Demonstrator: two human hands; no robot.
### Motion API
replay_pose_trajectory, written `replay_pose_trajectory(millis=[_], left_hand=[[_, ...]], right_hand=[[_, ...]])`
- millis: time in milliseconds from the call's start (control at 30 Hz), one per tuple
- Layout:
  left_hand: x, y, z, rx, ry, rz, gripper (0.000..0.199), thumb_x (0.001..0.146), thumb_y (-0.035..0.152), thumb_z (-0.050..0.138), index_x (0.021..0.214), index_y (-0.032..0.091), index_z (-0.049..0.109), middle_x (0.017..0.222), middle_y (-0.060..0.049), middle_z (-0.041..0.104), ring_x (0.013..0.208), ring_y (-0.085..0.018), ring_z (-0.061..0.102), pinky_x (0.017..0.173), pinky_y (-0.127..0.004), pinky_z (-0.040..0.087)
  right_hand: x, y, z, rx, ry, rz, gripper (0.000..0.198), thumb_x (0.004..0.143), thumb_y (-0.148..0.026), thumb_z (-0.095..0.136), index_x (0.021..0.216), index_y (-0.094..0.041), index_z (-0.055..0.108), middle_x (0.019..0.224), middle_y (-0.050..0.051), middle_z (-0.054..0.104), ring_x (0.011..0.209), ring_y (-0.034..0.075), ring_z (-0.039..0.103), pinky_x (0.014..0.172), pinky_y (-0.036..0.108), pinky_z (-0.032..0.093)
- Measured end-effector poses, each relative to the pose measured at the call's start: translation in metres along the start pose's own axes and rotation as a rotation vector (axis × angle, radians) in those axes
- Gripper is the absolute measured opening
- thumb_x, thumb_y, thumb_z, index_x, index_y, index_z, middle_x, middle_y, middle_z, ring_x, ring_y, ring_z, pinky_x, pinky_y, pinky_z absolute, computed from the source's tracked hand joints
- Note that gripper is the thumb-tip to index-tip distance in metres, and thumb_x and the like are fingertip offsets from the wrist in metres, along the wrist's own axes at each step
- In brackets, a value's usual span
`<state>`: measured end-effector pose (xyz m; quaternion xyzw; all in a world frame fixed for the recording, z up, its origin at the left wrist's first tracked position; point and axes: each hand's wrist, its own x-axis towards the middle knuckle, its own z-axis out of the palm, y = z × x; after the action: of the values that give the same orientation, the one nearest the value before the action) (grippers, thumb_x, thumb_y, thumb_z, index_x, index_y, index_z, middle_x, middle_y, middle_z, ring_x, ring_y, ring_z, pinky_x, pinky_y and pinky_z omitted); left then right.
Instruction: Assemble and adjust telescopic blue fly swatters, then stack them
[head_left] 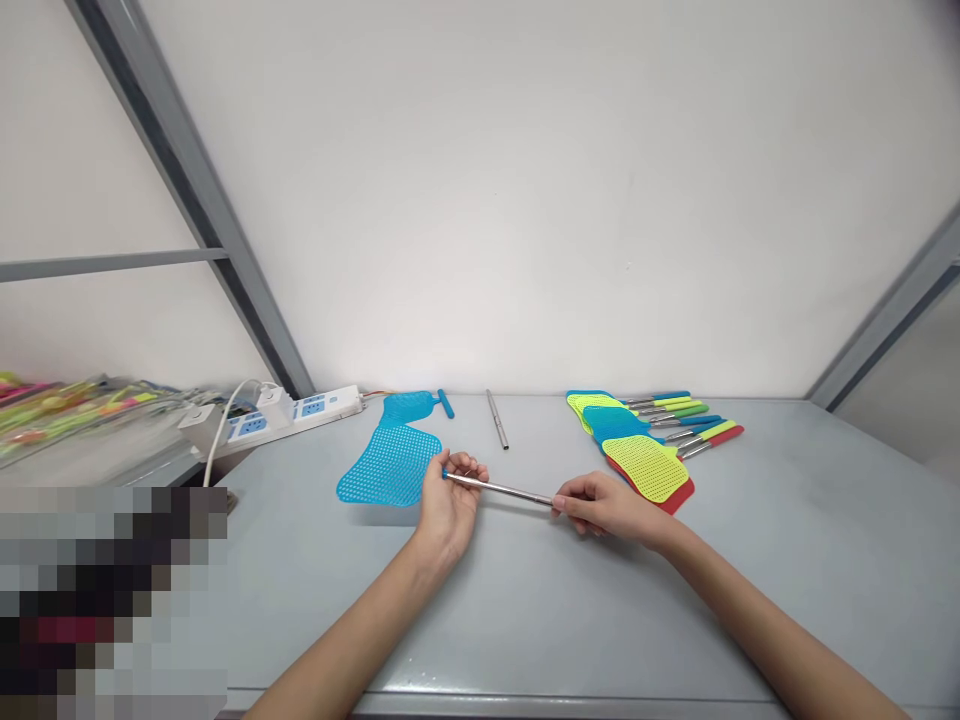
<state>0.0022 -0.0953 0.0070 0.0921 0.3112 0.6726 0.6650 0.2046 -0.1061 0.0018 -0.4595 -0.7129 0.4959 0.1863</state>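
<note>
My left hand pinches a blue fly swatter head at its neck, the perforated blade sticking out to the left above the table. From that neck a thin metal rod runs right, over the curled fingers of the left hand. My right hand is closed on the rod's other end between thumb and fingers. No coloured grip shows on this rod. Behind the hands lie a loose metal rod, another blue swatter head and a small blue grip.
Several fly swatters in yellow, blue and red, with coloured grips, lie overlapping at the right. A white power strip with plugs and a cable stands at the left back. The grey table meets a white wall.
</note>
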Motion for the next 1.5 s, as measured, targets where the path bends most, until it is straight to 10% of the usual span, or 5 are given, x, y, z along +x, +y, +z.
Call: replay_pose_trajectory(millis=[233, 500, 667, 1000, 1500], left_hand=[[0.008, -0.004, -0.006, 0.106, -0.056, 0.202, 0.039, 0.076, 0.046, 0.034, 0.059, 0.014, 0.049, 0.057, -0.001, 0.049, 0.051, -0.011, 0.049, 0.052, -0.023, 0.042], [0.02, 0.0, -0.01, 0.315, 0.078, 0.403, 0.027, 0.078, 0.033, 0.042, 0.072, 0.012, 0.057, 0.061, 0.001, 0.052, 0.051, -0.007, 0.047, 0.055, -0.02, 0.039], [0.02, 0.002, -0.012, 0.626, -0.054, 0.546, 0.034, 0.082, 0.039, 0.035, 0.092, 0.017, 0.058, 0.087, -0.003, 0.06, 0.067, -0.01, 0.053, 0.063, -0.023, 0.039], [0.021, -0.006, -0.017, 0.762, -0.281, 0.566, 0.041, 0.084, 0.042, 0.024, 0.093, 0.017, 0.055, 0.085, -0.005, 0.061, 0.069, -0.013, 0.05, 0.058, -0.024, 0.038], [0.001, -0.012, -0.017, 0.722, -0.374, 0.688, 0.037, 0.084, 0.037, 0.025, 0.074, 0.016, 0.054, 0.064, -0.003, 0.057, 0.06, -0.014, 0.049, 0.057, -0.026, 0.035]], right_hand=[[-0.002, -0.001, -0.002, 0.008, 0.008, -0.018, 0.036, 0.077, -0.044, 0.044, 0.078, -0.013, 0.061, 0.054, -0.002, 0.046, 0.043, 0.006, 0.034, 0.041, 0.019, 0.026], [-0.002, -0.002, 0.003, 0.219, -0.118, -0.005, 0.036, 0.078, -0.043, 0.043, 0.08, -0.012, 0.06, 0.051, -0.003, 0.041, 0.038, 0.004, 0.028, 0.036, 0.018, 0.019], [-0.004, 0.0, -0.002, 0.407, -0.176, 0.049, 0.028, 0.077, -0.039, 0.047, 0.072, -0.012, 0.055, 0.049, -0.005, 0.034, 0.038, 0.003, 0.023, 0.035, 0.016, 0.015], [0.001, 0.017, -0.007, 0.825, -0.603, 0.294, 0.02, 0.081, -0.028, 0.038, 0.068, -0.015, 0.047, 0.042, -0.008, 0.027, 0.032, 0.003, 0.012, 0.026, 0.012, 0.013], [0.012, 0.035, -0.002, 1.052, -1.086, 0.285, 0.016, 0.076, -0.022, 0.035, 0.068, -0.013, 0.045, 0.037, -0.006, 0.034, 0.027, 0.003, 0.016, 0.024, 0.012, 0.025]])
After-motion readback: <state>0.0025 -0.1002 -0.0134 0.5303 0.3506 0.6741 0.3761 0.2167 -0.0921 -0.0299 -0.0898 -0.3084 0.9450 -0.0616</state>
